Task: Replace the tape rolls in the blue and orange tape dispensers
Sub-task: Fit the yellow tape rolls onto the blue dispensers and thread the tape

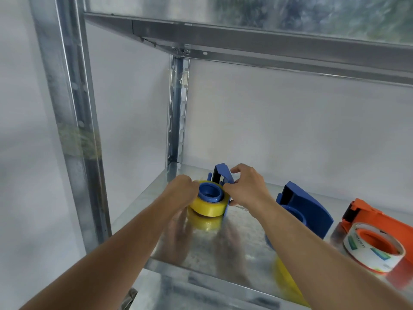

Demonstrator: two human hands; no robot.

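Two dispensers sit nearest on your right: orange one (pixel 377 222) ringed by white tape (pixel 373 249), then a blue one (pixel 306 209). Farther in, your left hand (pixel 182 190) and right hand (pixel 247 186) grip the yellow roll (pixel 209 208) on another blue dispenser (pixel 222 175).

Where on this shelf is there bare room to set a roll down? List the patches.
Bare metal lies on the shelf near its front edge, between the two forearms below the yellow tape roll. Another strip runs along the back wall behind the second blue dispenser. It is crowded on the right, around the orange dispenser and white tape roll.
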